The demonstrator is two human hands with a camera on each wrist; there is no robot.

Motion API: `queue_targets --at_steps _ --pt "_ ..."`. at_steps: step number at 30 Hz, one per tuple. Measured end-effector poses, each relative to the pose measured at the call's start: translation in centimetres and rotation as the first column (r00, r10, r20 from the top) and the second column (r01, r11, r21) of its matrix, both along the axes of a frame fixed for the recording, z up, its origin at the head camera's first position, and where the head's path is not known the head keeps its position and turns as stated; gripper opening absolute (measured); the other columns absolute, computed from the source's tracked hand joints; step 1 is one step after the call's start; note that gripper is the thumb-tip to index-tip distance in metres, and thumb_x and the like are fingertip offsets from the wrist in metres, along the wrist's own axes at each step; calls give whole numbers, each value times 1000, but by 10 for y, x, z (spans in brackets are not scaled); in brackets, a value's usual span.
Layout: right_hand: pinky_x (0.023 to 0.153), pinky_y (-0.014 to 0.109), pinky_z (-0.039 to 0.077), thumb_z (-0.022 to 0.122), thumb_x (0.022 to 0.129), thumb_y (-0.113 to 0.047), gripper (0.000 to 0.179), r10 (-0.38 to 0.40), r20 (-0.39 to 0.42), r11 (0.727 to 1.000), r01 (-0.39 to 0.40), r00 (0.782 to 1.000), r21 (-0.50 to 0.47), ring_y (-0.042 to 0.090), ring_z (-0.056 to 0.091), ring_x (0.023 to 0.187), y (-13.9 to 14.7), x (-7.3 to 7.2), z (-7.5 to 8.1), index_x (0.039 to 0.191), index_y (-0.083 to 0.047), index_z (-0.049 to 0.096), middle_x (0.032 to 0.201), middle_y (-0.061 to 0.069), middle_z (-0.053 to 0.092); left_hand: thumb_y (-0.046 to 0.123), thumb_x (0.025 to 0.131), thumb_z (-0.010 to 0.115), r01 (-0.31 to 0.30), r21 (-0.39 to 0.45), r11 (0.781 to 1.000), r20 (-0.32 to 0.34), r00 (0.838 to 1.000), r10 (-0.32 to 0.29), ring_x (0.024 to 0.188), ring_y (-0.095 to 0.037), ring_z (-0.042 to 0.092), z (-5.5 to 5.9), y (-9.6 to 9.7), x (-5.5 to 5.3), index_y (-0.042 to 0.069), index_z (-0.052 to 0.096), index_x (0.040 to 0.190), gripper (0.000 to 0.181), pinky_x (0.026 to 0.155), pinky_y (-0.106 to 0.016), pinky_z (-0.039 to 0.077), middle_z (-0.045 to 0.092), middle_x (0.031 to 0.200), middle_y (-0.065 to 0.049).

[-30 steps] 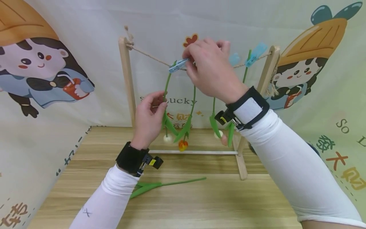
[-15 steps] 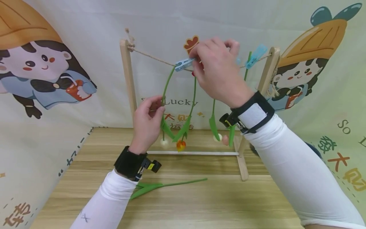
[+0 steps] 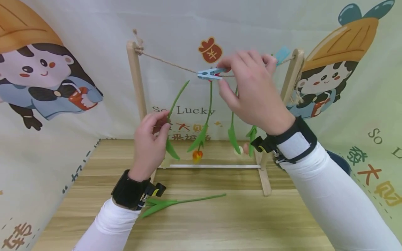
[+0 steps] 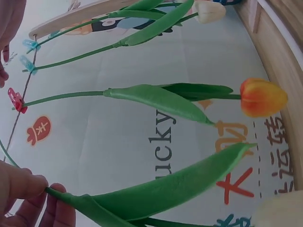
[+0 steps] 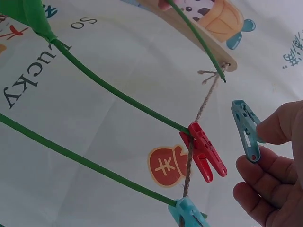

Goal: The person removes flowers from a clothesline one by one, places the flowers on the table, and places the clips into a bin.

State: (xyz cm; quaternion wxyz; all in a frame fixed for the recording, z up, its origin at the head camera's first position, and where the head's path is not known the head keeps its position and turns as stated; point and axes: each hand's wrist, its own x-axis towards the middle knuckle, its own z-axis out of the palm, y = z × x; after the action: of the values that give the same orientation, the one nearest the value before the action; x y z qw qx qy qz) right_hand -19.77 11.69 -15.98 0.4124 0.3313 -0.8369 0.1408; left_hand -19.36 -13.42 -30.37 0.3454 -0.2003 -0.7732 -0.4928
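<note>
My left hand (image 3: pixel 149 146) pinches the green stem of an artificial tulip (image 4: pixel 165 184) just above its leaf. The stem's top end is free, apart from the rope (image 3: pixel 169 63); a pale bloom blurs at the corner of the left wrist view. My right hand (image 3: pixel 254 90) holds a light blue clothespin (image 5: pixel 246 132) between thumb and fingers, with nothing in its jaws. Beside it, a red clothespin (image 5: pixel 204 151) fixes an orange tulip (image 4: pixel 262 97) head-down on the rope. Further right, more tulips hang from blue clothespins (image 4: pixel 29 64), partly behind my right hand in the head view.
The rope runs between two wooden posts (image 3: pixel 136 80), joined low down by a white bar (image 3: pixel 213 166). Another green-stemmed flower (image 3: pixel 188 200) lies on the wooden table (image 3: pixel 235 223), its head end behind my left wrist. A dark rounded object (image 3: pixel 339 162) sits behind my right forearm.
The blue clothespin has come away from the stem and moved right with my right hand. My left hand has drawn the tulip left and down, away from the rope.
</note>
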Motion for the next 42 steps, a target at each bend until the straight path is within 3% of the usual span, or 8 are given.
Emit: queue_targets --at_steps 9,16,21,27,30,34,39,42 --pt "91 50 20 61 92 -19 26 42 71 998 -38 997 -49 25 45 102 32 20 -32 115 -7 65 109 4 64 -10 92 60 -40 -162 986 -87 996 26 90 -15 59 -3 -9 23 2 69 123 34 77 -24 51 64 104 -9" --pt "90 50 20 67 88 -12 29 36 140 993 -20 989 -114 28 47 103 72 35 -66 115 -4 66 109 8 65 -9 93 58 -48 -328 944 -78 997 24 82 -14 53 -10 -12 42 3 69 124 35 65 -25 45 61 103 -6" --pt "91 48 20 68 86 -8 30 -9 210 985 45 978 -166 27 49 105 106 45 -89 116 -4 65 110 8 65 -12 90 62 -28 -422 906 -67 998 -1 88 -17 57 -20 -15 53 3 69 123 37 72 -30 51 62 102 -6" --pt "87 48 20 70 86 -5 31 -105 288 956 176 952 -235 28 51 103 147 47 -114 116 0 65 109 13 64 -15 85 66 1 -469 883 -68 997 -37 100 -23 61 -35 -14 60 4 69 119 39 88 -35 52 65 103 -6" --pt "88 52 22 68 88 -8 30 -166 357 935 262 919 -240 31 50 102 165 46 -128 116 1 65 108 16 63 -17 83 66 15 -486 874 -61 997 -51 102 -24 62 -43 -12 63 4 69 117 39 90 -35 51 66 102 -5" --pt "85 58 21 65 92 -14 31 -250 452 906 371 856 -202 36 51 102 189 40 -149 117 3 63 109 21 61 -16 84 66 30 -527 849 -41 997 -61 97 -20 60 -56 -8 65 5 69 116 39 83 -32 53 65 103 -4" --pt "84 65 19 60 96 -21 37 -341 573 866 486 745 -116 43 51 106 216 31 -173 122 6 60 114 28 60 -16 86 61 106 -607 788 56 994 -90 100 -19 59 -74 2 68 5 68 118 39 86 -31 51 63 105 -2" --pt "86 72 19 57 98 -24 41 -380 632 848 528 675 -54 48 51 108 230 25 -186 124 8 58 118 31 60 -21 80 60 157 -645 748 116 988 -107 104 -20 58 -85 8 70 6 67 120 48 89 -31 50 64 110 -2"
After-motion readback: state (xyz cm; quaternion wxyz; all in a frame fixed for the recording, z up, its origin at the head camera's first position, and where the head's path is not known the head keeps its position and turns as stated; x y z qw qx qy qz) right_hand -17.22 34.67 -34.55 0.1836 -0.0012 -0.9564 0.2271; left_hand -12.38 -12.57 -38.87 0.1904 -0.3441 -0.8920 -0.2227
